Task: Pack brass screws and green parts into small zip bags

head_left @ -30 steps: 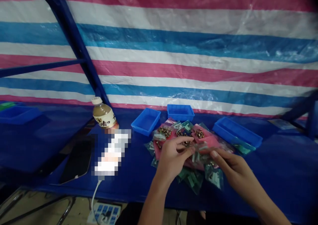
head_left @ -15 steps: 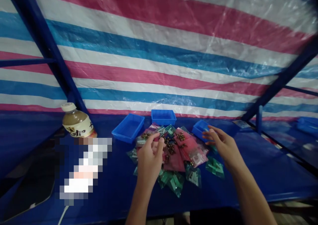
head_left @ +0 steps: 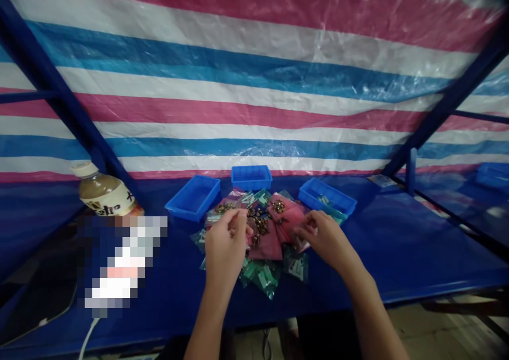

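A heap of small zip bags lies on the blue table. Pink bags (head_left: 267, 246) with brass-coloured small metal parts (head_left: 260, 225) on top fill its middle. Around them lie green-tinted bags (head_left: 265, 279) with pale strips inside. My left hand (head_left: 225, 243) is over the heap's left side, thumb and fingers closed together; anything between them is hidden. My right hand (head_left: 325, 238) is at the heap's right edge, fingers curled down against the bags beside the pink ones. What its fingertips grip cannot be made out.
Three blue trays stand behind the heap: a left tray (head_left: 193, 198), a middle tray (head_left: 251, 177) and a right tray (head_left: 345, 205) with green bags in it. A drink bottle (head_left: 105, 193) and a dark flat panel (head_left: 42, 291) are at left. Striped sheeting (head_left: 254, 100) hangs behind.
My right hand has moved from in front of the right tray leftward and down to the heap, its fingers curling in. My left hand's fingers have drawn closer together. The view has shifted slightly.
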`<state>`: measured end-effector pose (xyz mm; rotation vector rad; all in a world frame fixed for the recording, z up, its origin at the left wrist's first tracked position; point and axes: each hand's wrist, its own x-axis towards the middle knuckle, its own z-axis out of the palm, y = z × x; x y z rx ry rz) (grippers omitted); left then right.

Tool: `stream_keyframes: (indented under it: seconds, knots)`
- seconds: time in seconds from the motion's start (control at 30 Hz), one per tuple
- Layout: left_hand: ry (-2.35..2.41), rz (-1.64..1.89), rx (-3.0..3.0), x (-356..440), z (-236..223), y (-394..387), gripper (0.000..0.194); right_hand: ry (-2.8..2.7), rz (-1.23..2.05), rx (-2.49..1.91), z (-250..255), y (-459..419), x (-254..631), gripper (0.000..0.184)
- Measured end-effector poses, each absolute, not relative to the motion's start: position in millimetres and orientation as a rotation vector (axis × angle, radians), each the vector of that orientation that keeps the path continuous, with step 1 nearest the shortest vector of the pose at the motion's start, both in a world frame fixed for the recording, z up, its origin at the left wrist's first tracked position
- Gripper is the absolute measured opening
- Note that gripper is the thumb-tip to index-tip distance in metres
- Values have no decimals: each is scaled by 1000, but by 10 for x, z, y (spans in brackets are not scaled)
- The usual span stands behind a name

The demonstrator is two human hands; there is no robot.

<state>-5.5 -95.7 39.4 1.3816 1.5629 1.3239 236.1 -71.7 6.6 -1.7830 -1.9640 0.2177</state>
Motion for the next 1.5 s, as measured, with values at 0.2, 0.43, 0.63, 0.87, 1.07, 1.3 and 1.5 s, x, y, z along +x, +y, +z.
stream_keyframes:
  seconds: [0.2, 0.43, 0.63, 0.87, 1.07, 1.3, 1.5]
  knots:
    - [1537, 1325, 1393, -6, 340, -938, 35, -1916, -19, -2008, -16, -778, 2331, 33]
    - [1482, 1398, 1296, 75, 289, -926, 35, -1816, 108, -2015, 30, -837, 2262, 40]
    - [1426, 1400, 1236, 120, 276, -889, 38, -1575, 415, -1844, -79, -732, 2295, 85]
    - [1440, 1399, 1227, 185, 193, -807, 40, -1389, 395, -1511, -55, -672, 2306, 82]
    - [1407, 1363, 1235, 231, 209, -830, 39, -1133, 530, -1227, 141, -710, 2158, 73]
    - [1138, 1247, 1076, 318, 276, -921, 47, -1095, 1153, -899, 235, -780, 1769, 74]
    - [1139, 1375, 924, 166, 214, -894, 35, -1164, 1221, -894, 174, -722, 1564, 50]
